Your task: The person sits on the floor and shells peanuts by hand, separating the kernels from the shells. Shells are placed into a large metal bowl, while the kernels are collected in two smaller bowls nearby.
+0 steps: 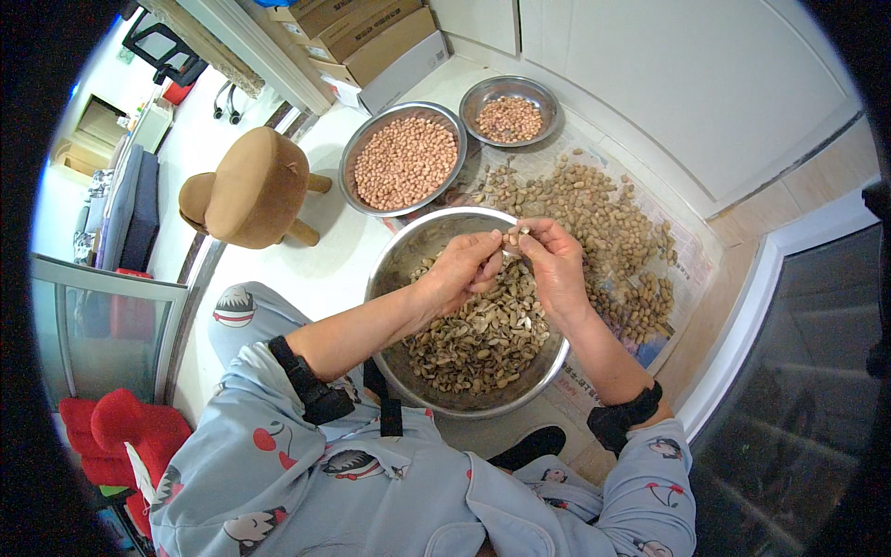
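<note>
My left hand (pixel 463 268) and my right hand (pixel 557 268) meet above a large steel basin (pixel 390 379). Pinched between their fingertips is a cracked peanut (pixel 511 239) with pinkish kernels showing. A piece of shell (pixel 525 229) sits at my right thumb and index finger. Below, the basin holds a heap of broken peanut shells (pixel 480 341). Beyond it, a steel bowl (pixel 342 174) is filled with shelled kernels (pixel 407 163). A smaller steel bowl (pixel 555 129) contains fewer kernels (pixel 511 118), some darker. Unshelled peanuts (pixel 612 223) lie spread to the right.
Newspaper (pixel 689 268) lies under the unshelled peanuts. A brown padded stool (pixel 254 188) stands at the left, and cardboard boxes (pixel 376 42) are stacked behind. A white cabinet (pixel 668 76) borders the far right. Red fabric (pixel 132 432) lies at lower left.
</note>
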A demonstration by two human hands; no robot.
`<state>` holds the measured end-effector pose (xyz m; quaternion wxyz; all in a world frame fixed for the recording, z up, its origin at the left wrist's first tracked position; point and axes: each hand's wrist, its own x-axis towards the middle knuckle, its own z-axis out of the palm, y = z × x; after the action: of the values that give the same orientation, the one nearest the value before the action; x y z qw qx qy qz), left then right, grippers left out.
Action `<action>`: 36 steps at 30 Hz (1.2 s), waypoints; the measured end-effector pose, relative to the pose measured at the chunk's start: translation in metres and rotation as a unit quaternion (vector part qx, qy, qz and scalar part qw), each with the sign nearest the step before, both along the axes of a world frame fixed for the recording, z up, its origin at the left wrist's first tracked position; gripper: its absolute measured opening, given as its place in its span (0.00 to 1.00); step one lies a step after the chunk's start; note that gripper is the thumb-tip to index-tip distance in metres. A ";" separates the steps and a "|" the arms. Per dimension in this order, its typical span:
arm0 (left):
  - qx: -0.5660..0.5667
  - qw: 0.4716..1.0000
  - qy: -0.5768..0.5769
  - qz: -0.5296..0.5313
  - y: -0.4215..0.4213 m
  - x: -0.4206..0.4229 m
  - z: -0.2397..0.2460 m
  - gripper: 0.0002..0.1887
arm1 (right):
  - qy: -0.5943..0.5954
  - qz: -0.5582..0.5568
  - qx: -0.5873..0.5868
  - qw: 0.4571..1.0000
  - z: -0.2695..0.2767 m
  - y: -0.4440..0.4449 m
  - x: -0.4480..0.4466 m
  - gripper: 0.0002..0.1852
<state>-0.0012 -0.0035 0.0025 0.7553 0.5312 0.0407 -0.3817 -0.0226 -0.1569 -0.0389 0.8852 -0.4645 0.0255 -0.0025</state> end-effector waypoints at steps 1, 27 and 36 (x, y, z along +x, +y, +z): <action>-0.002 1.000 0.001 0.005 0.000 0.000 -0.001 0.16 | -0.003 -0.002 0.005 1.000 0.001 0.000 0.000 0.07; -0.055 0.988 0.133 0.061 0.005 0.007 -0.009 0.15 | 0.028 -0.066 -0.058 0.996 -0.015 -0.014 0.001 0.08; -0.048 0.994 0.101 0.012 0.006 0.004 -0.017 0.10 | 0.057 -0.024 -0.400 0.915 -0.086 -0.035 -0.012 0.13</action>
<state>0.0028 0.0025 -0.0146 0.7767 0.4522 0.1045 -0.4259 -0.0350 -0.1917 -0.1250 0.6226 -0.7780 0.0843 -0.0076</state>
